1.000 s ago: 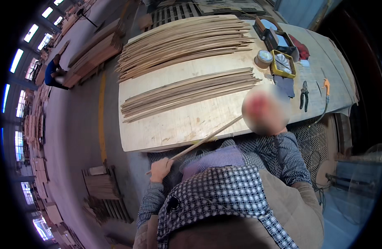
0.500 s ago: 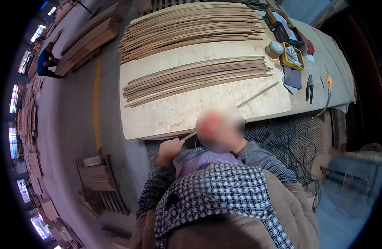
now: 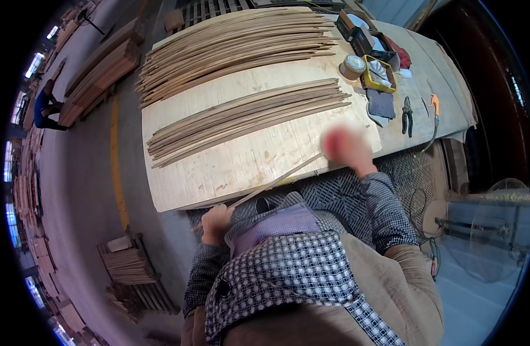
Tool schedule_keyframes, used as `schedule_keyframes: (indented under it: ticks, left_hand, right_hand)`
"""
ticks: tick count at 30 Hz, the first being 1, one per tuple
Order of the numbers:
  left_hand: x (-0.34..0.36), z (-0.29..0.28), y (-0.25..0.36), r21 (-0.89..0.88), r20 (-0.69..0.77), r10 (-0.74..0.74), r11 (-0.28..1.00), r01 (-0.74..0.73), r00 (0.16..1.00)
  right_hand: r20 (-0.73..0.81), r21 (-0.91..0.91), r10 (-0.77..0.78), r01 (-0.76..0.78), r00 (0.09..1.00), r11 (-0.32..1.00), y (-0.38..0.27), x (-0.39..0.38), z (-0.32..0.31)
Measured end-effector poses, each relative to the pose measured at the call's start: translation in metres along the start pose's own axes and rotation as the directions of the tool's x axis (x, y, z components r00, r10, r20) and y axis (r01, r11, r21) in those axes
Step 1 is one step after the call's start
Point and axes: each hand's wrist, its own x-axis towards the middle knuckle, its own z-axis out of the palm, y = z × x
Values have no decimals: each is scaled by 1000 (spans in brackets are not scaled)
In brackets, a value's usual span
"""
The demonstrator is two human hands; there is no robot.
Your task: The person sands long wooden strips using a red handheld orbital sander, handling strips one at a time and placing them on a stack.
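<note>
Close in, the left hand curls its fingers round the near end of a slim wooden strip; a blur covers the right hand at the far end, so its grip cannot be told. Beyond the fingers, loose strips lie on the tabletop; farther right, a round tub has unreadable markings.

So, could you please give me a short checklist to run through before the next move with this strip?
1. Left hand closed around the wood strip: ok.
2. Right hand gripping firmly: cannot tell, it is blurred.
3. Held strip apart from the smaller group of strips: ok.
4. Pliers and orange nozzle out of the strip's way: ok, both lie off to the right.
5. Co-worker well away from the strip: ok.
</note>
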Motion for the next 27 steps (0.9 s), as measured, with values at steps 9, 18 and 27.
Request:
schedule_keyframes:
  ticks: [9, 18, 27]
  left_hand:
    - [10, 3, 4, 96, 66, -2, 995, -4, 998]
    - [13, 6, -4, 26, 54, -51, 998, 49, 997]
    - [10, -19, -19, 78, 317, -102, 994, 81, 943]
  right_hand:
    - [-37, 129, 32, -27, 999, 991, 53, 32, 32]
    - [-41, 476, -539, 491, 841, 730, -162, -46, 24]
    - [-61, 410, -583, 552, 811, 726, -169, -58, 61]
